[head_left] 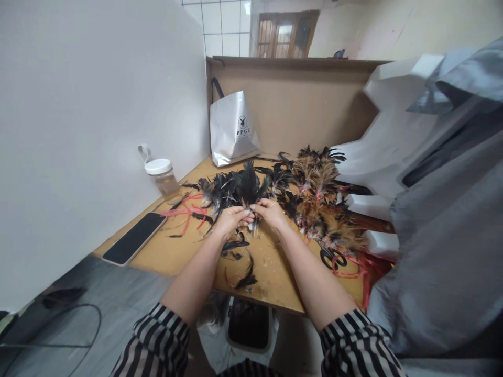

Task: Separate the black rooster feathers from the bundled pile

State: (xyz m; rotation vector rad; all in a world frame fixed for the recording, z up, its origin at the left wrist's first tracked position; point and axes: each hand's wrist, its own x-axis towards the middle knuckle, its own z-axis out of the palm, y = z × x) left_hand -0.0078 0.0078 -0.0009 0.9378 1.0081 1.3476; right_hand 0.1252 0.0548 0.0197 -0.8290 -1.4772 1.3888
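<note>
Near the middle of the wooden table (271, 272), my left hand (232, 220) and my right hand (270, 212) meet, fingertips pinched at the pale base of a bunch of black feathers (249, 184). The feathers fan upward and away from me. Behind and left of them lies a heap of dark feathers (216, 191). Right of my hands are clumps of brown and black feathers (322, 220), some with reddish ties at the base. Several loose dark feathers (245, 277) lie on the table below my hands.
Black-handled scissors (333, 258) and red string (365, 267) lie at the right. Pink-red strips (187, 212), a phone (134, 240) and a lidded jar (163, 178) are left. A silver bag (233, 128) stands behind. Grey cloth (451, 230) hangs right; a dark bin (249, 324) sits below.
</note>
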